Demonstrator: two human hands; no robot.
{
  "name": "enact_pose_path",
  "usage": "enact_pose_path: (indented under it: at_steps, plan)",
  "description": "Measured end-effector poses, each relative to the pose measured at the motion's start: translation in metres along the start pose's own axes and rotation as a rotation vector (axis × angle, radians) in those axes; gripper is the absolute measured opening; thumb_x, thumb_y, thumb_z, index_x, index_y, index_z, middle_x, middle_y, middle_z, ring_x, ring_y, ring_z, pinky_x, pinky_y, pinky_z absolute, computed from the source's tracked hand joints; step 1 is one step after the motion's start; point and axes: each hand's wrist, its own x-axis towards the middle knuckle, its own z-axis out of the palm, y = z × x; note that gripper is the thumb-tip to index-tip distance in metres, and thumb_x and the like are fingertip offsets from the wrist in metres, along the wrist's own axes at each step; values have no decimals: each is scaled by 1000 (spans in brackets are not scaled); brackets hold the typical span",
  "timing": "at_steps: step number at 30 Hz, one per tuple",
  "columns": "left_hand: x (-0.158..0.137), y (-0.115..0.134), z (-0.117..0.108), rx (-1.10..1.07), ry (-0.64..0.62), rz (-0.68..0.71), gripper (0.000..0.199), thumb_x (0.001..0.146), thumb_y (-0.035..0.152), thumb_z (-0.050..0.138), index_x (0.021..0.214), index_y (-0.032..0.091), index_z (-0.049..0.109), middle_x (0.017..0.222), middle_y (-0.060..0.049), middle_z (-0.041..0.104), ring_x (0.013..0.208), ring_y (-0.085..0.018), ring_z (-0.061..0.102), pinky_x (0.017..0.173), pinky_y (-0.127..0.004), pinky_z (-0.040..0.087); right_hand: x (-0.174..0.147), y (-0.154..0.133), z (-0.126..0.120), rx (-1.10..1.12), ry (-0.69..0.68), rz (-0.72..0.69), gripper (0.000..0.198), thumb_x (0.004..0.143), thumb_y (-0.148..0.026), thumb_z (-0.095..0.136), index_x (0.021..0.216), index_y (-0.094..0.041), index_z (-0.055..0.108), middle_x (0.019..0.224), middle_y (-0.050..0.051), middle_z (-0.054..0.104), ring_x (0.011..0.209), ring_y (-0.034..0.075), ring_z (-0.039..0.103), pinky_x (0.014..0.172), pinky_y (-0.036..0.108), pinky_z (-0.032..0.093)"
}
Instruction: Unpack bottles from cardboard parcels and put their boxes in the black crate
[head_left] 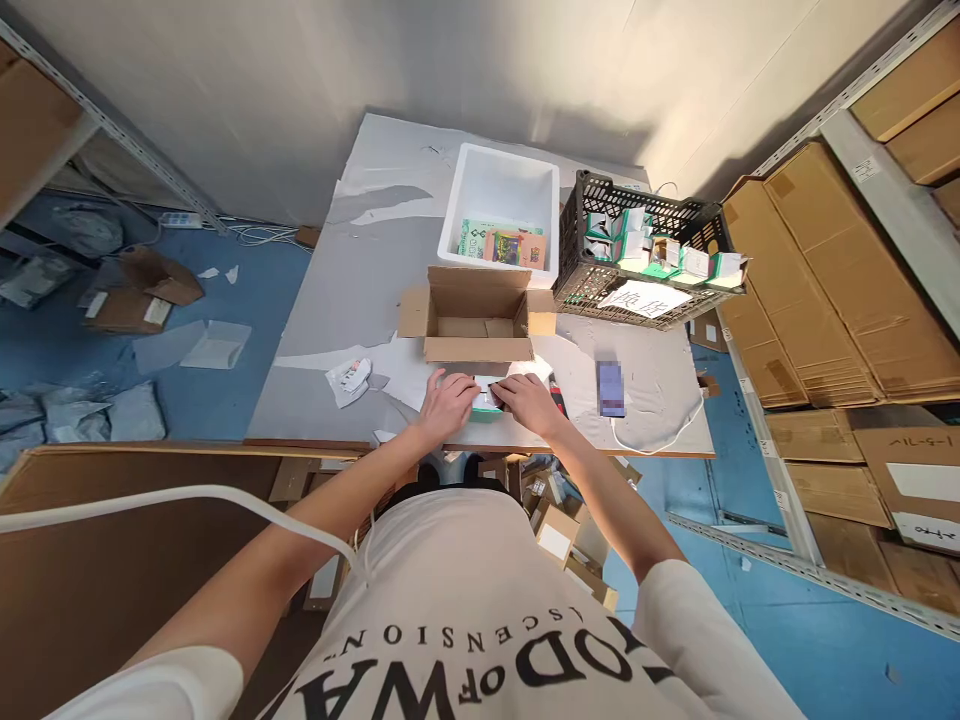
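At the near edge of the counter (315,310), a box (487,397) lies between the left hand (448,403) and right hand (527,402). Behind it sits an open carton (478,350), then a tub (506,185) with packets (502,243) inside. Right of the tub stands a crate (579,290) holding boxes, with a phone (610,390) before it; left of the hands lies a pouch (350,380).

Grey-covered table (390,255) — white bin (510,185), black crate (583,288), open carton (480,349), phone (610,388) on top.

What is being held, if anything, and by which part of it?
A small oblong white-and-green box is held by its ends: left grip at the left end, right grip at the right.
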Motion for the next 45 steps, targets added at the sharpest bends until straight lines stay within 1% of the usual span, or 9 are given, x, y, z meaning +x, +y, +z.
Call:
enact_pose_path:
  at_steps: [6,10,13,17,20,29,34,39,45]
  plan:
    - [-5,14,-2,-128,-19,-13,13,78,23,54,81,22,67,94,-6,67,107,-26,53,95,-46,31,18,0,-4,34,-14,112,37,93,-15,41,129,-12,50,99,12,69,93,23,57,81,32,37]
    - [-10,22,5,-131,45,-261,26,84,32,56,61,21,61,78,-4,66,99,-26,57,95,-50,28,23,-5,-16,10,-62,128,25,91,-23,47,113,-14,57,98,12,69,101,26,54,82,33,35]
    - [-12,24,13,-146,66,-388,18,75,38,67,80,21,64,100,-8,64,102,-28,57,94,-50,33,23,-8,-26,4,-115,102,23,88,-32,54,104,-17,59,106,12,68,109,27,50,85,35,32]
    - [-7,24,25,-244,75,-414,79,60,43,78,127,19,45,135,-16,47,124,-33,46,98,-50,38,28,-17,-33,-42,-172,164,32,82,-40,63,104,-18,58,104,13,69,110,30,48,89,42,27]
    - [-1,25,34,-298,29,-385,100,55,41,80,138,18,29,138,-18,43,126,-34,45,98,-47,41,36,-29,-32,-88,-189,290,41,76,-37,68,110,-19,56,95,14,71,112,34,47,92,48,24]
    - [9,25,34,-129,-1,-452,64,65,27,67,124,16,46,109,-12,61,102,-30,59,88,-41,46,40,-43,-39,-151,-132,300,41,69,-31,64,107,-18,56,88,12,69,103,33,52,100,60,13]
    - [15,26,30,-88,-40,-463,64,67,32,68,125,18,46,111,-12,62,105,-31,58,93,-44,42,27,-40,-69,-75,1,247,30,72,-34,60,98,-20,56,91,8,64,90,27,56,101,60,17]
    - [17,24,24,-66,-92,-449,86,57,47,78,131,21,42,121,-12,58,112,-32,55,99,-48,37,14,-25,-117,186,129,138,31,69,-27,59,98,-19,54,91,6,59,79,20,54,79,35,42]
    - [19,24,14,-72,-13,-396,97,50,59,80,132,20,44,137,-16,47,127,-37,43,105,-53,32,6,-13,-174,457,356,88,29,68,-22,58,97,-19,56,85,2,56,75,16,49,72,31,42]
